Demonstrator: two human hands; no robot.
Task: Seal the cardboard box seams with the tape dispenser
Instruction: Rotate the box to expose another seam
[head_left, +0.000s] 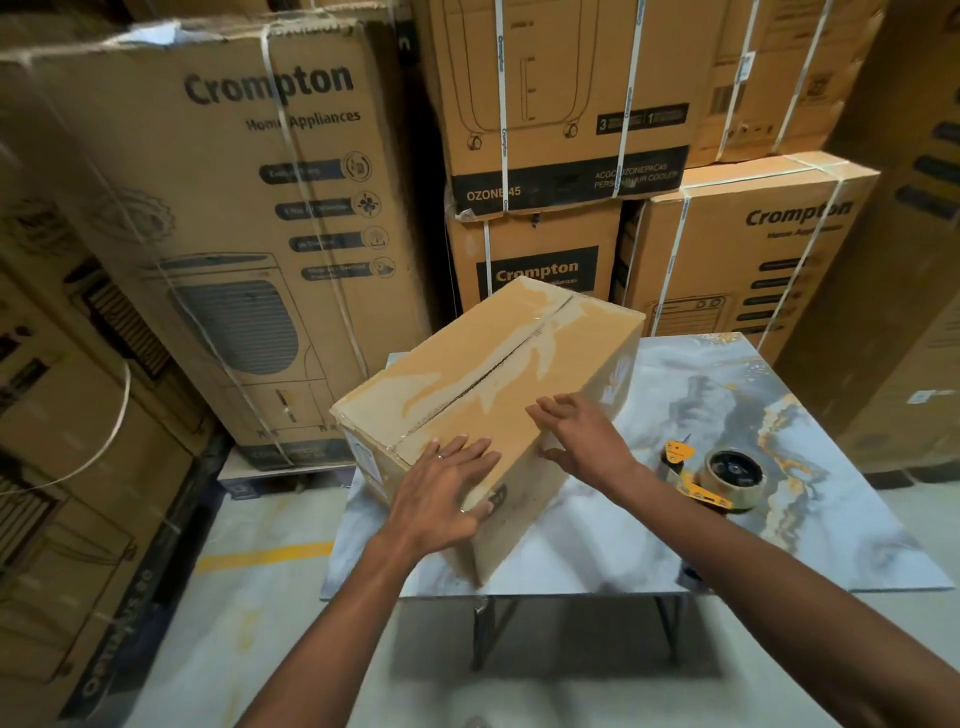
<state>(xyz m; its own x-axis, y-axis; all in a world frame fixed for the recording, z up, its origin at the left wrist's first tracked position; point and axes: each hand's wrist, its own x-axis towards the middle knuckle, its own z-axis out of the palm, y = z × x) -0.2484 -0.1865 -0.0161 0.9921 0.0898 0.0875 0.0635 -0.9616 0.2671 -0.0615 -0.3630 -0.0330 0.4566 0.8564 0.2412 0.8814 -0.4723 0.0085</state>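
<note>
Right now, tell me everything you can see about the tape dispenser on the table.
The tape dispenser lies on its side on the marbled table, to the right of the cardboard box and apart from it. It has a yellow-orange frame, a dark roller end pointing toward the box, and a roll of brownish tape on a dark hub. Neither hand touches it; the right hand is closest, resting on the box.

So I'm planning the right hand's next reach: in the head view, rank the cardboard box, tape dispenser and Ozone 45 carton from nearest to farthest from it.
1. Cardboard box: under the right hand, touching.
2. Tape dispenser: on the table, just to its right.
3. Ozone 45 carton: stacked behind the table.
</note>
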